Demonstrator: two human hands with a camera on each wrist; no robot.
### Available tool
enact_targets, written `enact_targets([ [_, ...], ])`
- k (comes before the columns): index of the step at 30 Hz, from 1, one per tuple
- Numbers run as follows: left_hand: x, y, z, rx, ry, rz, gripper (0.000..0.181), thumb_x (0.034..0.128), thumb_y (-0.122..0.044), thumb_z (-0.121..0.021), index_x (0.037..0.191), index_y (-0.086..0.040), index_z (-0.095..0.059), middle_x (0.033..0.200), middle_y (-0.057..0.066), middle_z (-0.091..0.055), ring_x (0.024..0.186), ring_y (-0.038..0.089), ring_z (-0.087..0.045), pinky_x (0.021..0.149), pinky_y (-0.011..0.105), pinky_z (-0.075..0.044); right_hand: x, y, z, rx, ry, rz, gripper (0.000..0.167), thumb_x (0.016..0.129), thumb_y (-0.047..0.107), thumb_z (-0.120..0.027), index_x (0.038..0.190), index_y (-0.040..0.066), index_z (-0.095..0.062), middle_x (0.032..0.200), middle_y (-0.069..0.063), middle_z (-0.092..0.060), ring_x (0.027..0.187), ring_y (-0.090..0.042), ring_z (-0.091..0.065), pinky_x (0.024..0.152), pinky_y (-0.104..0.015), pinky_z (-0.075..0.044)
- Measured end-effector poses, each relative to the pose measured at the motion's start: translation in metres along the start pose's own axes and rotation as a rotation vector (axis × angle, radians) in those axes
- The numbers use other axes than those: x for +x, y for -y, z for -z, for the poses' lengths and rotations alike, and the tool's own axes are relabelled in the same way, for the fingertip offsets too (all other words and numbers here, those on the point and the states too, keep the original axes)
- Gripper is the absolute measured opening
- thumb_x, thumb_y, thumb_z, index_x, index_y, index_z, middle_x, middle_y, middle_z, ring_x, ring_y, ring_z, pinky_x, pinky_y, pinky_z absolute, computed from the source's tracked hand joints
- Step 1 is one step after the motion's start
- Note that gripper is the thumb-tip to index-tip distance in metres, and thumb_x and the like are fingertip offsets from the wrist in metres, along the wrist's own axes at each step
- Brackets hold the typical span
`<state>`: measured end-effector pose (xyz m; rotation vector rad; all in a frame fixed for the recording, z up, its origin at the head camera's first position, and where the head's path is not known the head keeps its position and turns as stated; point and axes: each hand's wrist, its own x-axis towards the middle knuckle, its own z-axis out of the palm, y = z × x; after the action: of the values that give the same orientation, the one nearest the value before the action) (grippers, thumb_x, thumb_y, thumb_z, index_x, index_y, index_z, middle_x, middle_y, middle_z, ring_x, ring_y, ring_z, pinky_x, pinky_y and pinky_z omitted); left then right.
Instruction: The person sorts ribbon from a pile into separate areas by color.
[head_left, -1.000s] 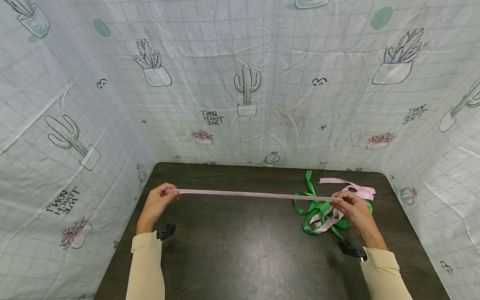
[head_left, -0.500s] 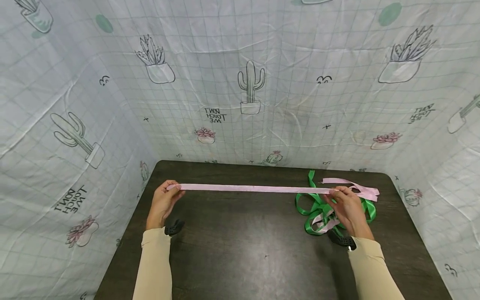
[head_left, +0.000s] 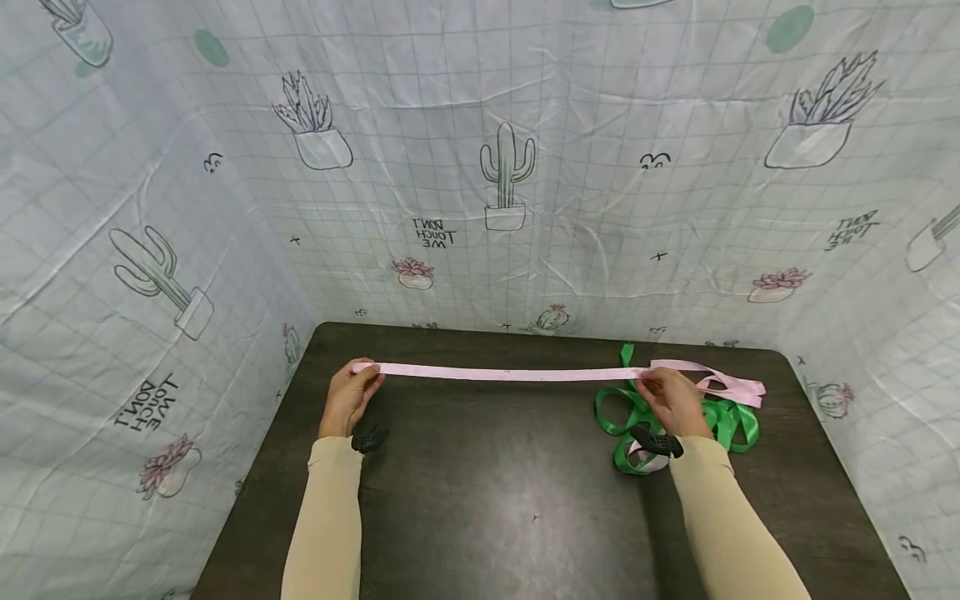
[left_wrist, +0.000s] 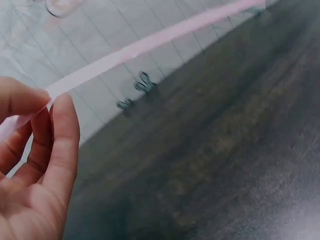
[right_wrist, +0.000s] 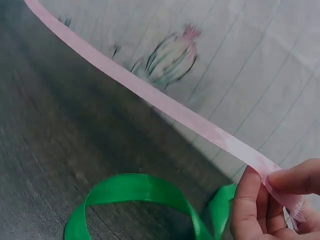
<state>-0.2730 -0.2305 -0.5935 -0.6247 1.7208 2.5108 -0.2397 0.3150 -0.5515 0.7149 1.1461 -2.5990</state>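
Observation:
A pink ribbon (head_left: 510,375) stretches between both hands above the far part of the table, sagging slightly in the middle. My left hand (head_left: 351,396) pinches its left end between thumb and fingers. At the other end, my right hand (head_left: 675,400) pinches the ribbon; in the right wrist view a frayed tip (right_wrist: 297,212) sticks out past the thumb. Below and around the right hand lies a tangle of green ribbon (head_left: 617,410), partly hidden by that hand and wrist. Another pink ribbon piece (head_left: 738,390) lies behind it to the right.
The dark wooden table (head_left: 480,500) has rounded far corners. A white grid-patterned cloth (head_left: 420,150) with cactus drawings hangs behind it and along both sides. Each wrist carries a black camera band.
Both hands have moved closer together, the right leftward and the left a little rightward. The taut pink ribbon has slackened slightly and its flat face now shows more.

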Motion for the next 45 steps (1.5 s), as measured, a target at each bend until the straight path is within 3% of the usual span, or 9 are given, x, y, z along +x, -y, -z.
enact_targets([
  [6, 0.009, 0.008, -0.001, 0.061, -0.065, 0.052, 0.016, 0.0989, 0.003, -0.065, 0.113, 0.0, -0.057, 0.107, 0.004, -0.053, 0.087, 0.007, -0.063, 0.082, 0.017, -0.058, 0.018, -0.002, -0.003, -0.042, -0.111, -0.03, 0.035, 0.104, -0.005, -0.053, 0.078, 0.007, -0.072, 0.082, -0.004, -0.07, 0.08, -0.013, -0.071, 0.082, -0.022, -0.06],
  [14, 0.021, -0.001, -0.012, 0.084, -0.116, 0.012, 0.024, 0.1013, 0.001, -0.062, 0.125, 0.006, -0.058, 0.107, 0.005, -0.054, 0.084, 0.004, -0.064, 0.085, 0.016, -0.058, 0.028, -0.003, -0.007, -0.065, -0.188, -0.047, 0.038, 0.103, -0.007, -0.053, 0.074, 0.006, -0.073, 0.08, -0.004, -0.07, 0.078, -0.012, -0.072, 0.085, -0.021, -0.06],
  [21, 0.029, 0.001, -0.019, 0.116, -0.17, 0.034, 0.029, 0.0996, 0.003, -0.063, 0.128, 0.01, -0.059, 0.106, 0.006, -0.057, 0.079, 0.002, -0.067, 0.088, 0.019, -0.059, 0.038, -0.012, -0.01, -0.172, -0.298, 0.016, 0.04, 0.1, -0.009, -0.057, 0.068, 0.009, -0.071, 0.077, -0.002, -0.068, 0.074, -0.009, -0.07, 0.08, -0.019, -0.06],
  [28, 0.033, 0.005, -0.022, 0.118, -0.216, 0.011, 0.024, 0.0984, 0.006, -0.061, 0.122, 0.011, -0.061, 0.101, 0.006, -0.059, 0.072, 0.003, -0.065, 0.079, 0.017, -0.059, 0.043, -0.018, -0.011, -0.25, -0.377, 0.051, 0.037, 0.096, -0.011, -0.061, 0.069, 0.011, -0.07, 0.075, -0.002, -0.068, 0.071, -0.011, -0.071, 0.079, -0.022, -0.062],
  [32, 0.033, 0.006, -0.021, 0.118, -0.24, -0.013, 0.023, 0.0979, 0.007, -0.061, 0.121, 0.012, -0.061, 0.09, 0.003, -0.06, 0.071, 0.005, -0.063, 0.074, 0.017, -0.059, 0.043, -0.018, -0.013, -0.262, -0.367, 0.065, 0.028, 0.095, -0.013, -0.06, 0.079, 0.007, -0.071, 0.075, -0.004, -0.069, 0.071, -0.013, -0.072, 0.079, -0.025, -0.062],
  [35, 0.032, 0.007, -0.02, 0.142, -0.243, -0.01, 0.027, 0.0982, 0.005, -0.061, 0.125, 0.012, -0.062, 0.087, 0.0, -0.06, 0.076, 0.006, -0.063, 0.073, 0.016, -0.059, 0.042, -0.019, -0.013, -0.295, -0.365, 0.071, 0.017, 0.096, -0.012, -0.06, 0.101, 0.001, -0.071, 0.076, -0.004, -0.069, 0.072, -0.014, -0.073, 0.078, -0.026, -0.063],
  [39, 0.032, 0.008, -0.019, 0.194, -0.255, -0.016, 0.032, 0.1002, 0.002, -0.06, 0.131, 0.01, -0.062, 0.099, 0.0, -0.062, 0.089, 0.008, -0.061, 0.074, 0.015, -0.057, 0.044, -0.021, -0.011, -0.368, -0.382, 0.097, 0.029, 0.097, -0.009, -0.06, 0.126, -0.004, -0.062, 0.077, -0.003, -0.068, 0.072, -0.013, -0.073, 0.078, -0.025, -0.063],
  [45, 0.031, 0.007, -0.014, 0.285, -0.286, -0.065, 0.035, 0.1014, -0.004, -0.061, 0.135, 0.005, -0.063, 0.129, 0.013, -0.062, 0.106, 0.015, -0.058, 0.086, 0.022, -0.053, 0.044, -0.021, -0.001, -0.556, -0.395, 0.174, 0.023, 0.099, -0.003, -0.059, 0.12, -0.004, -0.067, 0.098, -0.004, -0.061, 0.074, -0.007, -0.07, 0.079, -0.024, -0.062],
])
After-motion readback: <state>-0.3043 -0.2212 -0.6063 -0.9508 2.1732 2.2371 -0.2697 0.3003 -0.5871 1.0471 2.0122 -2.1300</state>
